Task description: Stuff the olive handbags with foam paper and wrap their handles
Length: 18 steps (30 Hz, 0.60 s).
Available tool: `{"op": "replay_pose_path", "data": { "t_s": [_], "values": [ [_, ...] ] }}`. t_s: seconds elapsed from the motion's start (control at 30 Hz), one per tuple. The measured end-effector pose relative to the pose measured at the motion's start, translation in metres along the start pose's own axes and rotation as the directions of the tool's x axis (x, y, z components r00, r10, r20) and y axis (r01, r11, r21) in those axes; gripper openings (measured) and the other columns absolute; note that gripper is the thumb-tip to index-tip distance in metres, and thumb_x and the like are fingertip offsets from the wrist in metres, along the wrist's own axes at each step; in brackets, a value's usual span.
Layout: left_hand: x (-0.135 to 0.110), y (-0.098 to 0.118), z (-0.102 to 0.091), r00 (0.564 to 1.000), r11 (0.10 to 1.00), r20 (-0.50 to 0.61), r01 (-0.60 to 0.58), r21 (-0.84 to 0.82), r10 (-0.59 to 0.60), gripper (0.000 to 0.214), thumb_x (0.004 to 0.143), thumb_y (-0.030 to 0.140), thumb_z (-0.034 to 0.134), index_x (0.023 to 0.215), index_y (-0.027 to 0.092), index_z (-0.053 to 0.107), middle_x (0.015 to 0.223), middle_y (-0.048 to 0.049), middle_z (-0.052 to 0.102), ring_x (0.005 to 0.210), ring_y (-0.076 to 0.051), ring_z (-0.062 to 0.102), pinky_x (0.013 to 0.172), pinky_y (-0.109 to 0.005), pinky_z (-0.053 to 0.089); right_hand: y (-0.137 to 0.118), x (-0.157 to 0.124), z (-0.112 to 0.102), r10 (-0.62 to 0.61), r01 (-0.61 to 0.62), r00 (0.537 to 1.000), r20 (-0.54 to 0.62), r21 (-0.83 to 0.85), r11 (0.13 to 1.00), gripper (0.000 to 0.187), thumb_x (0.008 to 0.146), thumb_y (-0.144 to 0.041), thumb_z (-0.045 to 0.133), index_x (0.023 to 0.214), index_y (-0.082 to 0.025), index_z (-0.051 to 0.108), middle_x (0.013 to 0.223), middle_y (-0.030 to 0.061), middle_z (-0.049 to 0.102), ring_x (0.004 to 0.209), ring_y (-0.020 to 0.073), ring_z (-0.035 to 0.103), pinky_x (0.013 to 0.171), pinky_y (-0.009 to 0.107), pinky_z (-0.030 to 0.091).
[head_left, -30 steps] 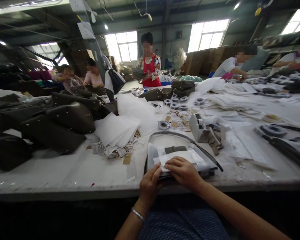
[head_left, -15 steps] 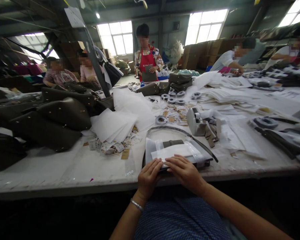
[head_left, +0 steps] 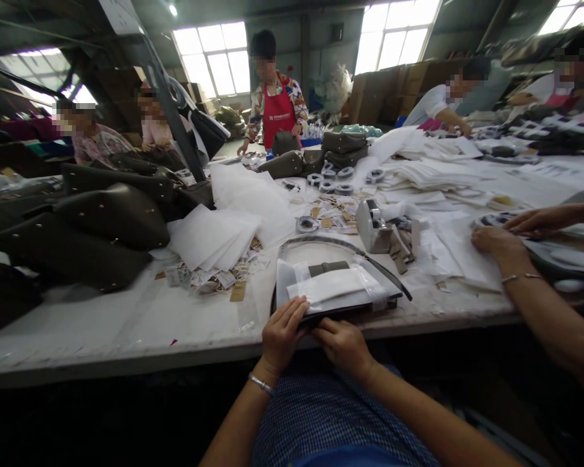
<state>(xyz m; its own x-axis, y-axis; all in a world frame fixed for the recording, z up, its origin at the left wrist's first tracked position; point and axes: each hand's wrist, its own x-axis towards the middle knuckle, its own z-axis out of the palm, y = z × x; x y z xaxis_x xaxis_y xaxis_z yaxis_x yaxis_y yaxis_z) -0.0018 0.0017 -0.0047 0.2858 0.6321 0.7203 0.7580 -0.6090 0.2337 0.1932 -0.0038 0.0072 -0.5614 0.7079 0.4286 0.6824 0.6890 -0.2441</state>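
A dark flat handbag (head_left: pixel 316 318) lies at the table's front edge, its strap (head_left: pixel 343 242) curving round behind it. White sheeting covers its top, and on that rests a white wrapped packet (head_left: pixel 331 285) under clear film, with an olive-grey piece (head_left: pixel 328 266) beside it. My left hand (head_left: pixel 283 329) lies over the bag's near left corner, fingers stretched out onto the packet. Close by, my right hand (head_left: pixel 343 345) has its fingers curled at the bag's front edge; its fingertips are partly hidden there.
A tape dispenser (head_left: pixel 372 226) stands behind the bag. To the left are white sheets (head_left: pixel 219 237), tags (head_left: pixel 237 291) and dark bags (head_left: pixel 111 217). At the right, a co-worker's hands (head_left: pixel 503 246) work on another bag. A person in a red apron (head_left: pixel 278 117) stands across the table.
My right hand has moved down off the packet to the bag's front edge and curled its fingers. My left hand stays on the near left corner. A co-worker's arms have come in at right.
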Motion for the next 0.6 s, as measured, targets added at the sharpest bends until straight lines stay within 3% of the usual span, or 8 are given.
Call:
{"op": "replay_pose_path", "data": {
  "t_s": [0.3,0.47,0.6],
  "values": [
    [0.0,0.001,-0.002,1.0,0.999,0.021,-0.022,0.039,0.021,0.048,0.095,0.029,0.06,0.141,0.021,0.051,0.136,-0.009,0.062,0.127,-0.025,0.057,0.106,-0.039,0.051,-0.009,-0.015,-0.004,-0.138,0.143,0.989,-0.059,0.097,0.985,0.03,0.1,-0.02,0.044,0.08,-0.02,0.066,0.073,0.0025,0.061,0.063,0.0161,0.051,0.061,0.031,0.035],
    [0.001,0.004,-0.003,0.999,0.999,0.043,0.009,0.033,-0.011,0.047,0.094,0.026,0.06,0.141,0.023,0.051,0.137,-0.0075,0.061,0.128,-0.024,0.056,0.107,-0.039,0.05,-0.015,-0.04,-0.009,-0.184,0.2,0.977,-0.107,0.158,0.967,0.029,0.101,-0.018,0.042,0.087,-0.022,0.067,0.07,0.0003,0.062,0.06,0.0144,0.051,0.059,0.03,0.035],
    [0.001,0.005,-0.003,0.999,0.999,0.05,0.019,0.033,-0.021,0.045,0.095,0.023,0.057,0.14,0.024,0.052,0.137,-0.0063,0.061,0.127,-0.023,0.056,0.107,-0.039,0.05,-0.006,-0.032,-0.029,-0.249,0.27,0.961,-0.118,0.234,0.934,0.015,0.099,-0.023,0.053,0.1,-0.022,0.068,0.083,0.0009,0.07,0.067,0.0131,0.059,0.064,0.028,0.043]
  ]
}}
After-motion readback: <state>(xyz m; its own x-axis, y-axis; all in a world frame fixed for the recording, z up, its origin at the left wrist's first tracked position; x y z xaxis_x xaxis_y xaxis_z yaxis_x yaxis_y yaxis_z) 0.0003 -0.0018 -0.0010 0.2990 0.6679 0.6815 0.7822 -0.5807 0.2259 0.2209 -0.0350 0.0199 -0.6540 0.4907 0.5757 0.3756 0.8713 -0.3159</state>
